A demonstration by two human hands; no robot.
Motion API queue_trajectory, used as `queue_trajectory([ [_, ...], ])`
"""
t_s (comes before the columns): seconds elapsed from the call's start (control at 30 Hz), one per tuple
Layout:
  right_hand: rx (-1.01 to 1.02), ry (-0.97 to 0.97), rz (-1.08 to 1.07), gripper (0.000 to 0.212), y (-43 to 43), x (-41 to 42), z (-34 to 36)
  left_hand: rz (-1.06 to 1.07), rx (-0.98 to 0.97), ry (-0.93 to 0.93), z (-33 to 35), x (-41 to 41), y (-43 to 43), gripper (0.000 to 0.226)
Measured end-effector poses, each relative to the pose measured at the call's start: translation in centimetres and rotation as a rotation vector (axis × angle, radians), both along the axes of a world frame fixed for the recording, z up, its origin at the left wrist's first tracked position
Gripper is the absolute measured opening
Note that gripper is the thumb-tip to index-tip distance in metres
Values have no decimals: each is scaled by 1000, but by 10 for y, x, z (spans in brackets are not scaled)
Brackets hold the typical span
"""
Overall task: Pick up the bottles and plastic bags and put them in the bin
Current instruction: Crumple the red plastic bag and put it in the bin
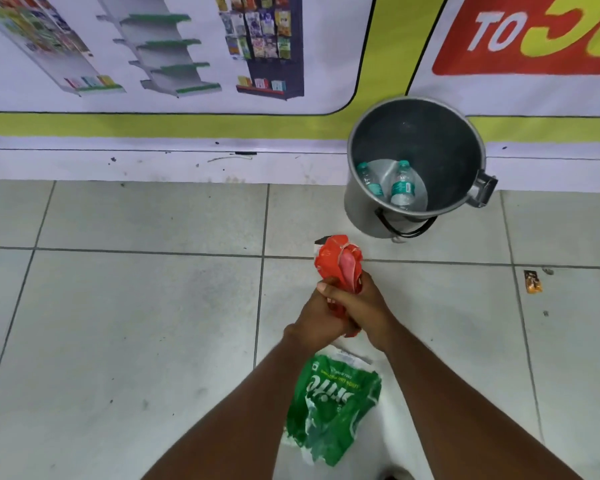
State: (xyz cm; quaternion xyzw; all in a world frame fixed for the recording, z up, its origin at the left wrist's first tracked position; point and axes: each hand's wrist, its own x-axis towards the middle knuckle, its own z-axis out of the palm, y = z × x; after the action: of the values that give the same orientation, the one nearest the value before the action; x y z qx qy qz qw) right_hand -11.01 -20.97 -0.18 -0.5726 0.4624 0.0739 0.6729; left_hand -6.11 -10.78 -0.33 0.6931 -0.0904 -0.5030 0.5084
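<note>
You had both hands, left (317, 313) and right (364, 306), clamped on the red bag (338, 263) just short of the bin (361, 202). Looked light, soft, crinkly, so bunching it tight seemed smart.

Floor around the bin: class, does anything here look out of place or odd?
Yes. A small orange wrapper lies loose on the tiled floor, to the right of the hands. A crumpled green bag lies on the floor below the arms. Both hands, left hand and right hand, grip a scrunched red bag.
</note>
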Motion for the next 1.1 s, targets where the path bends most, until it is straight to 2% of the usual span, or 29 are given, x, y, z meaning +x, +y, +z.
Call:
queue_trajectory([
  [0.07,-23,19,17,58,-5,-6,19,-57,14,105,25,2,11,63],
  [0.13,-76,50,55,57,-10,-15,44,-81,-7,181,52,6,23,58],
  [0.2,-143,89,65,48,-13,-26,67,-16,-16,253,76,9,36,53],
  [0.3,-242,104,43,32,-22,-44,113,161,54,247,107,15,57,40],
  [0.37,-341,75,11,34,-31,-54,139,214,130,207,114,15,72,33],
  [0.5,-525,13,-111,36,-64,-56,190,186,296,107,112,4,101,32],
  [0.67,-730,-13,-196,35,-121,-24,226,81,507,-105,101,-7,117,44],
  [0.8,-827,-27,-99,42,-157,14,235,19,537,-270,93,-3,109,63],
  [0.9,-840,-17,-60,41,-173,42,228,-52,542,-399,89,2,94,68],
  [1.03,-836,13,-21,53,-183,64,206,-191,513,-547,81,9,75,72],
  [1.1,-855,35,15,51,-187,68,193,-232,488,-594,76,15,67,75],
])
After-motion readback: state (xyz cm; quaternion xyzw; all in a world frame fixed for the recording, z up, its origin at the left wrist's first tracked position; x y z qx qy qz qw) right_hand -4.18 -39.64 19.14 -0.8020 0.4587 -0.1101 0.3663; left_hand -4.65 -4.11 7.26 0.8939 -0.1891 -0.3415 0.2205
